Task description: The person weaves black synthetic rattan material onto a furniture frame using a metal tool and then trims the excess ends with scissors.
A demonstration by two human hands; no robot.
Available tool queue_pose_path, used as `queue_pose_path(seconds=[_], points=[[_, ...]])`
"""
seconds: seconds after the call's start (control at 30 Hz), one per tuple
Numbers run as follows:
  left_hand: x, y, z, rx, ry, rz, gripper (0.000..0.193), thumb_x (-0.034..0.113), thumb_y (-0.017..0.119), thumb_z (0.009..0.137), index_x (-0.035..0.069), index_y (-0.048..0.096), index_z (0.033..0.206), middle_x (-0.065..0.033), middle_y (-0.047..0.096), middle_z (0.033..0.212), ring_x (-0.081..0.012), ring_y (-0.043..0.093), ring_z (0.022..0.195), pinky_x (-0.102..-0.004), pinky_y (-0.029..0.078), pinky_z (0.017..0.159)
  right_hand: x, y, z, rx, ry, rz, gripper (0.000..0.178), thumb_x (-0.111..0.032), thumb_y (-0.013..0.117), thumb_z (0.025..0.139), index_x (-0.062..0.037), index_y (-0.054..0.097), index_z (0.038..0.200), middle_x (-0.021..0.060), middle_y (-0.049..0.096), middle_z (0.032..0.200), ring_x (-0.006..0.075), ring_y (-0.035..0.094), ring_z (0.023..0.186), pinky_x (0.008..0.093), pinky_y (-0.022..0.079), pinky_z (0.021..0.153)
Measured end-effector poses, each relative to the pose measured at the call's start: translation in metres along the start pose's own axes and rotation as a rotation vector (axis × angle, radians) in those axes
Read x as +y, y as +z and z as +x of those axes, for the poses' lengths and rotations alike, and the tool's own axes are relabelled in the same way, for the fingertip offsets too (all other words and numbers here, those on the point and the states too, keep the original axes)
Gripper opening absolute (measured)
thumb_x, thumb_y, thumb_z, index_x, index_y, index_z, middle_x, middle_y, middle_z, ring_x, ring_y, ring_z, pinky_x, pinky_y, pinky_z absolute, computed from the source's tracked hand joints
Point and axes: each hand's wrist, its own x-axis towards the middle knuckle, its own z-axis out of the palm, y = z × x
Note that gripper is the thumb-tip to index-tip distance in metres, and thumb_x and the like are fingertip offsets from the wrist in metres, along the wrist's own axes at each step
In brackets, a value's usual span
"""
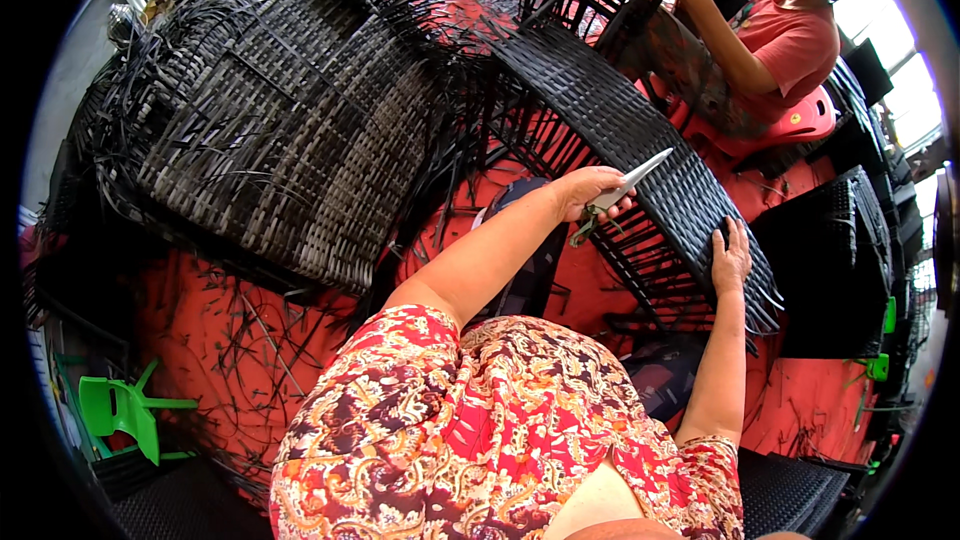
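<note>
My left hand (597, 195) is closed around a pair of scissors (640, 172). Their pale pointed blades are together and angle up to the right; dark green loops show below the fingers. Under the blades lies a curved black woven wicker piece (610, 115), with open slats along its near side. My right hand (731, 255) rests flat on the near right end of this piece, fingers spread. Loose strand ends stick out past that end.
A large grey-black woven panel (300, 120) with loose strands stands at left. Cut strands litter the red floor covering (220, 330). Opposite, a person (770, 50) on a red seat (800, 120) handles black strands. A green plastic chair (125, 405) is at lower left.
</note>
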Motion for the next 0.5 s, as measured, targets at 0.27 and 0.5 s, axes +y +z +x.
queue_pose_path(seconds=[0.27, 0.5], points=[[0.0002, -0.0017, -0.0009, 0.018, -0.006, -0.007, 0.021, 0.018, 0.040, 0.093, 0.002, 0.052, 0.099, -0.0070, 0.059, 0.078, -0.0117, 0.054, 0.056, -0.0226, 0.042, 0.042, -0.0004, -0.0009, -0.0001, -0.002, -0.011, 0.000, 0.049, -0.043, 0.046, 0.088, -0.0184, 0.044, 0.130, 0.0096, 0.036, 0.140, 0.0262, 0.031, 0.130, 0.0424, 0.027, 0.102], [0.0004, -0.0025, -0.0017, 0.059, -0.007, 0.039, 0.022, 0.019, 0.040, 0.092, 0.002, 0.053, 0.097, -0.0060, 0.060, 0.078, -0.0113, 0.054, 0.058, -0.0222, 0.042, 0.044, -0.0009, -0.0006, -0.0004, -0.008, 0.010, 0.021, 0.049, -0.043, 0.046, 0.088, -0.0190, 0.044, 0.130, 0.0085, 0.035, 0.140, 0.0254, 0.030, 0.131, 0.0417, 0.025, 0.103]])
